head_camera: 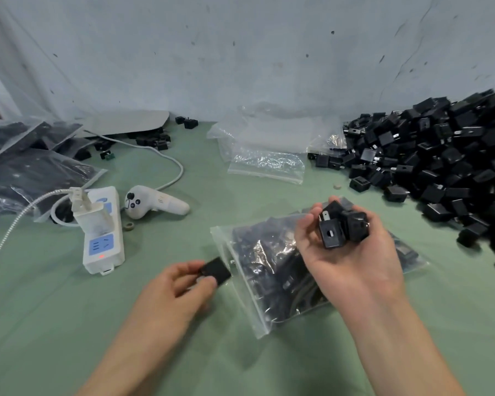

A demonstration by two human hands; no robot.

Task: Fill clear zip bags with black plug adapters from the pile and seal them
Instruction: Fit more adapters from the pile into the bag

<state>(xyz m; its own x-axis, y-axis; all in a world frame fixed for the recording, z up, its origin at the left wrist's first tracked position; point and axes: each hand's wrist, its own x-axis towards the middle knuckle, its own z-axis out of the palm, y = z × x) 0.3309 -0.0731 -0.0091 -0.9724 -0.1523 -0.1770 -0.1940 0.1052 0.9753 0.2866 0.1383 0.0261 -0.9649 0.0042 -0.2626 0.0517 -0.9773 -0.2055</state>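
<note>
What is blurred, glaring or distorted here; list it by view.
Head view: the adapter pile smears with blur at its far right edge; glare glints on the zip bag and the empty bags; wide-angle distortion stretches the corners; lighting is soft, shadows faint.

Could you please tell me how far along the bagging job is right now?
Done: filled bags lie far left. In hand: the current bag is well filled; the left hand pinches one adapter by its edge, the right hand holds several adapters. Left: sealing it, plus the big pile and empty bags.

adapters (343, 225) in right hand (352, 261) above bag (265, 270)
</note>
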